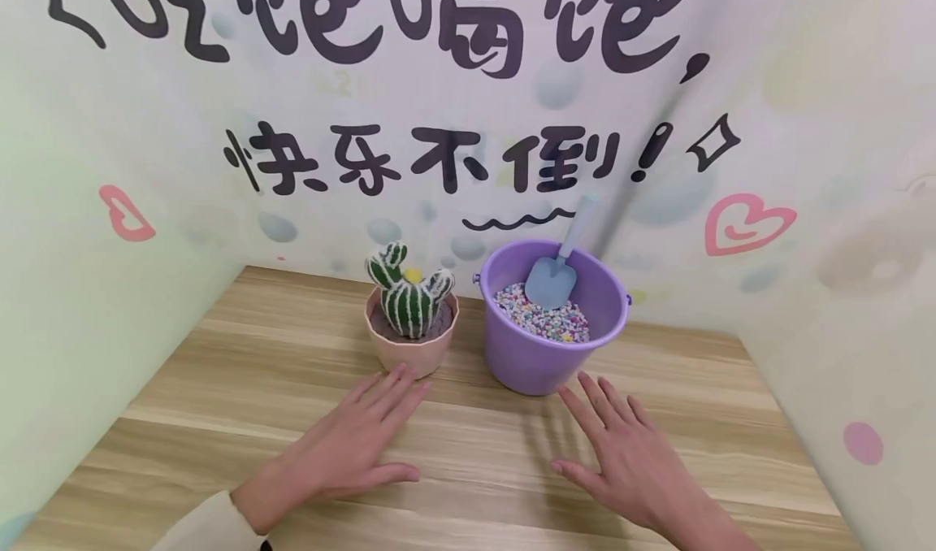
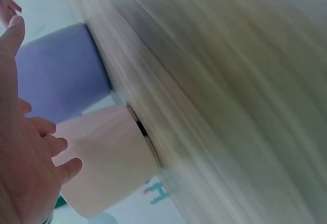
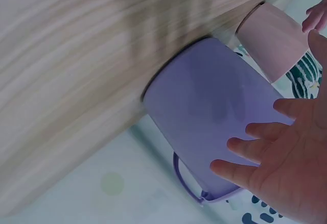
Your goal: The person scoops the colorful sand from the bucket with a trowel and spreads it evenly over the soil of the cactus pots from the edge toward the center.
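My left hand [image 1: 351, 437] is stretched out over the table with its fingers straight, close in front of a pink pot [image 1: 413, 354]. In that pot sits a knitted green cactus [image 1: 411, 307] with white stripes and a yellow top. Fingers spread, my right hand [image 1: 629, 462] hovers by the front of a purple bucket [image 1: 526, 364]. Small multicoloured beads [image 1: 541, 319] lie inside the bucket, and a blue-grey toy shovel [image 1: 553, 281] leans in them, handle up. Neither hand holds anything. The right wrist view shows a handle [image 3: 181, 180] hanging on the bucket's side.
The wood-grained table [image 1: 468, 470] meets a white printed backdrop [image 1: 439, 96] with dark lettering right behind the pot and bucket. Pale side panels [image 1: 88, 315] rise at the left and right edges. A narrow gap separates pot and bucket.
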{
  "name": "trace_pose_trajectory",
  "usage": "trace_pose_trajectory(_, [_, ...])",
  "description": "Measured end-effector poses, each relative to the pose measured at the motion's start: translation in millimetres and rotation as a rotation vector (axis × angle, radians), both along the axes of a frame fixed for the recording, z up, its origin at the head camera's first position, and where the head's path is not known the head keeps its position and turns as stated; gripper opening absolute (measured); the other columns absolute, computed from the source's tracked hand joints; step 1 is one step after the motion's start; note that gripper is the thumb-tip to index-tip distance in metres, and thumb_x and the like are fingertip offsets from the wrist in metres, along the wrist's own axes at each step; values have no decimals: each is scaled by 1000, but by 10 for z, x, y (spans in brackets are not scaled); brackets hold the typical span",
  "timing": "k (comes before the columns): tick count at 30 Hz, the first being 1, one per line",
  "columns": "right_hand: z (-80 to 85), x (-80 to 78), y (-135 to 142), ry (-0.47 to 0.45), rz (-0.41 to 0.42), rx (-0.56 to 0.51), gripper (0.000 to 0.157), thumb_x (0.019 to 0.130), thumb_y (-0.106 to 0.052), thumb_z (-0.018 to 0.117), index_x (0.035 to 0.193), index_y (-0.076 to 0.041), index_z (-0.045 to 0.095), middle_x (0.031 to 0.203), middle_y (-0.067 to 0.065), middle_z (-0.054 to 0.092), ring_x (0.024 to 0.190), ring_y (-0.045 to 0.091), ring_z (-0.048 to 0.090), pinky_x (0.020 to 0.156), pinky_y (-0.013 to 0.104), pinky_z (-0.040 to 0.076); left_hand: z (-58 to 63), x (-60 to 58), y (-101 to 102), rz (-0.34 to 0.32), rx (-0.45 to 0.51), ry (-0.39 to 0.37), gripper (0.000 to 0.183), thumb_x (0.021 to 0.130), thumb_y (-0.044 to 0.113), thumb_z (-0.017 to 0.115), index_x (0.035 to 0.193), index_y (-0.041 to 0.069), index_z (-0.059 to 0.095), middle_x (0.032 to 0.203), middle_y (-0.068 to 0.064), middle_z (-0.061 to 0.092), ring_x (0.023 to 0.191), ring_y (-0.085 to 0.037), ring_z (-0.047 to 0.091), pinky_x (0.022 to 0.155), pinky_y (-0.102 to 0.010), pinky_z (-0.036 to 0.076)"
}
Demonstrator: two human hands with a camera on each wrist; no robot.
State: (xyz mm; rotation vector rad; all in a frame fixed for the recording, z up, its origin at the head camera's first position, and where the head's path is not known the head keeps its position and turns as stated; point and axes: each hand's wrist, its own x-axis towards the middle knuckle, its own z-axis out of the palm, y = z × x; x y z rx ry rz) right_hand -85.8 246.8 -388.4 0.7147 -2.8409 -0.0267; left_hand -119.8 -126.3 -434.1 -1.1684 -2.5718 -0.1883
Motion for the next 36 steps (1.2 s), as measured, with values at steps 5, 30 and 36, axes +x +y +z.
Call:
trace_pose_trajectory(5, [153, -20, -15, 51, 55, 21, 80, 86, -65, 58, 148, -18, 43, 152, 16, 40, 134, 39, 44, 101, 59, 42, 59, -11, 118, -7, 31, -27, 98, 85, 66, 58, 154, 5, 23, 158, -18, 26, 146, -33, 24, 114, -50, 31])
trace_pose_trajectory(30, [921, -455, -22, 165, 196, -50, 56, 86, -53, 65, 127, -14, 65, 117, 9, 69, 99, 28, 69, 74, 45, 58, 161, -215, 723, 149, 426, -336, 95, 86, 60, 62, 157, 14, 17, 159, -5, 28, 142, -26, 34, 114, -45, 33])
trace_pose_trajectory(36, [942, -622, -29, 114, 156, -52, 54, 87, -49, 66, 128, -13, 65, 118, 11, 69, 100, 31, 68, 77, 49, 57, 169, -272, 833, 206, 541, -446, 98, 84, 61, 65, 158, 22, 14, 158, -6, 29, 141, -26, 35, 112, -47, 36])
